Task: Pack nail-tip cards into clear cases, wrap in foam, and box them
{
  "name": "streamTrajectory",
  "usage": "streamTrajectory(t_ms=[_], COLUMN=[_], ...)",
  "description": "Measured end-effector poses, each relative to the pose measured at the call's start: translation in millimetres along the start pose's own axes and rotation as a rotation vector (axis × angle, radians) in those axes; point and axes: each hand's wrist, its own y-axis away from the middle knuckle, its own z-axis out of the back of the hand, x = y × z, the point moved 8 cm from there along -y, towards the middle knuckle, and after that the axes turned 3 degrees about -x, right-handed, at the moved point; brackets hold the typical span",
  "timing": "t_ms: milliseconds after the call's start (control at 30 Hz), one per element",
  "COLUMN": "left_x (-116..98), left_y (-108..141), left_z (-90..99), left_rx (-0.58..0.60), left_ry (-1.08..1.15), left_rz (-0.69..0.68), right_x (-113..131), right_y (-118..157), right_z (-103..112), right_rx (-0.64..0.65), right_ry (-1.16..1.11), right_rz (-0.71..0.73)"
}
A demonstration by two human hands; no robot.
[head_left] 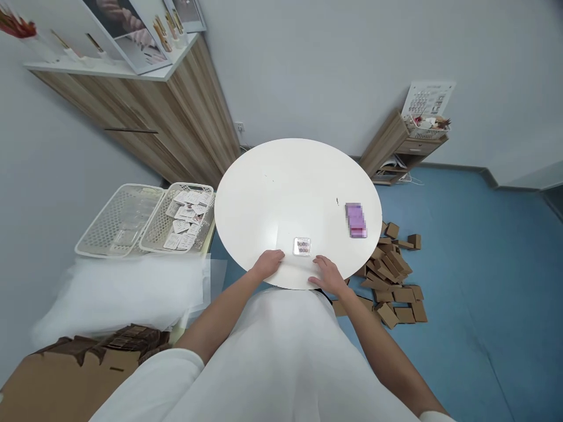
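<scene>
On the near part of the white round table [294, 176] lies a small clear flat case [302, 247] with several dark and pinkish pieces inside. A thin white sheet [292, 271], hard to tell from the tabletop, seems to lie under the case. My left hand [268, 264] is left of the case at the near table edge, fingers together, apparently pinching the sheet's side. To the right of the case rests my right hand [328, 274], thumb and fingers apart, touching the sheet or the tabletop. Neither hand touches the case.
A blurred purple stack [356, 220] lies on the table's right side. To the left are a white basket of small cards [187, 217], another basket [121, 220] with clear cases, and a pile of white sheets [132, 290]. Brown cardboard boxes [393, 281] cover the floor at right.
</scene>
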Motion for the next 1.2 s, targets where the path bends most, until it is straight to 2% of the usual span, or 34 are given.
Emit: streamTrajectory(t_ms=[167,267,567,867,933,1000,1100,1133,1200], left_x=[11,14,20,22,16,2,-22,-27,-30], left_y=[16,22,8,7,9,9,5,4,2], left_z=[14.0,16.5,23.9,23.7,26.4,23.8,3.4,-3.7,-12.0], left_rx=[-0.124,-0.119,-0.077,-0.142,-0.211,-0.241,-0.119,-0.066,0.007], left_ry=[0.162,0.151,-0.128,-0.381,-0.461,-0.537,-0.631,-0.648,-0.667], left_rz=[0.021,0.047,0.132,0.182,0.138,0.012,-0.272,-0.339,-0.388], right_x=[-10,-12,-24,-36,-34,-28,-11,-4,9], right_y=[12,12,-9,-28,-28,-28,-34,-36,-40], right_z=[-5,-7,-2,-5,-5,-2,-5,-9,-18], right_rx=[-0.059,-0.080,-0.157,-0.231,-0.281,-0.359,-0.385,-0.349,-0.249], right_ry=[-0.022,-0.052,0.040,0.093,0.131,0.188,0.283,0.305,0.326], right_rz=[-0.062,-0.106,-0.292,-0.397,-0.388,-0.345,-0.167,-0.084,0.076])
